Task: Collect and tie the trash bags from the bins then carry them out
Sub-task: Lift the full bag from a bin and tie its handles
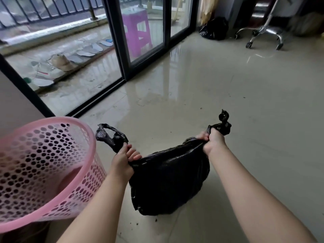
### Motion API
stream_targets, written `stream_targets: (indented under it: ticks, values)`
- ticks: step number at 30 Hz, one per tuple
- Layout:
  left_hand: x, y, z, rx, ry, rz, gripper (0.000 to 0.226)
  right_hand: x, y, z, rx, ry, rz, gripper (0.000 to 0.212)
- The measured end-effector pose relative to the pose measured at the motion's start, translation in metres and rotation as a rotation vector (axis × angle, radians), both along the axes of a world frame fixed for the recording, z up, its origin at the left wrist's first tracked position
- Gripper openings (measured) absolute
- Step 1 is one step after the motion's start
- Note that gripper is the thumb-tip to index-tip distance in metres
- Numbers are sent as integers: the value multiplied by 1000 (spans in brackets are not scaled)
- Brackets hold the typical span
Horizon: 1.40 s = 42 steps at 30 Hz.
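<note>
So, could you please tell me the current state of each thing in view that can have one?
black trash bag: out of the bin, mouth untied, held up by its two corners
left hand: grips the bag's left corner
right hand: grips the bag's right corner
pink bin: tilted, no bag inside
second black bag: resting on the floor by the wall
sliding glass door: shut

Soft daylight, glossy floor (pixel 228 81) glare, wide-angle warp

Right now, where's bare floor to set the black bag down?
Open tile ahead of the black bag, between the sliding door track and office chair base. Crowded left: pink basket. Far corner holds another bag.
</note>
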<state>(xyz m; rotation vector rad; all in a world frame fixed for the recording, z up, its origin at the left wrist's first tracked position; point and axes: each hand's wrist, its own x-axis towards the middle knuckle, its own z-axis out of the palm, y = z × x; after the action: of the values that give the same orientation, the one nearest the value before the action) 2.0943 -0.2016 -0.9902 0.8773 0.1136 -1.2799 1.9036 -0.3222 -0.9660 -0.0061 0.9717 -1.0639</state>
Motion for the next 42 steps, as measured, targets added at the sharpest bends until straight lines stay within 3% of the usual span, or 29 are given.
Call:
stream_targets:
  ticks: [2, 4, 7, 9, 12, 16, 23, 28, 33, 36, 38, 42]
  values:
    - [-4, -1, -2, 149, -202, -169, 40, 1, 1, 5, -58, 264, 215, 41]
    - [-9, -1, -3, 288, -457, -395, 34, 3, 5, 9, -212, 599, 611, 37]
    - [-11, 0, -2, 376, -745, -719, 32, 10, 13, 20, -489, 824, 960, 34]
    - [-9, 0, 2, 358, -767, -836, 29, 14, 20, 24, -699, 907, 1011, 34]
    - [-6, 4, 12, 312, -595, -886, 18, 19, 32, 22, -970, 985, 919, 38]
    - [-5, 7, 17, 302, -493, -942, 38, 27, 38, 17, -1015, 775, 705, 35]
    - [-11, 3, 30, 144, -531, -679, 48, 36, 50, 2, -1032, 863, 930, 20]
    - [-7, -2, 26, 44, -333, -428, 56, 26, 53, 8, -1040, 855, 1331, 32]
    - [9, -2, 21, 106, -191, -191, 51, 11, 51, 14, -969, 920, 1641, 32]
    - [10, -2, 17, 107, -153, -83, 57, 12, 49, 15, -1030, 1067, 1587, 36]
    - [10, -4, 17, 118, -204, -89, 63, 18, 50, 11, -1058, 1132, 1381, 38]
    - [-3, -1, 14, 194, -462, -418, 63, 35, 53, 7, -996, 1087, 919, 41]
